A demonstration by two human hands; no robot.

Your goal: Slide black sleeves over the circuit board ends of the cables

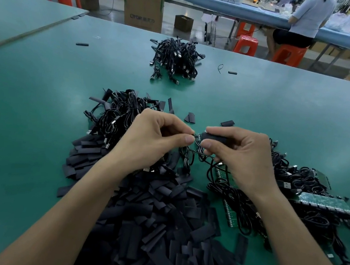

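Observation:
My left hand (151,138) pinches the small green circuit board end (197,137) of a black cable (188,156) between thumb and forefinger. My right hand (242,153) grips a black sleeve (215,137) whose open mouth meets the board's right end. The cable hangs in loops below both hands. A big heap of loose black sleeves (157,229) lies under my forearms. To the right lie green board strips with cables attached (319,202).
A tangle of cables (116,116) sits behind my left hand, and a second cable pile (175,58) lies farther back on the green table (30,103). Stray sleeves (82,44) dot the mat. A person sits at a blue bench (305,16) beyond orange stools.

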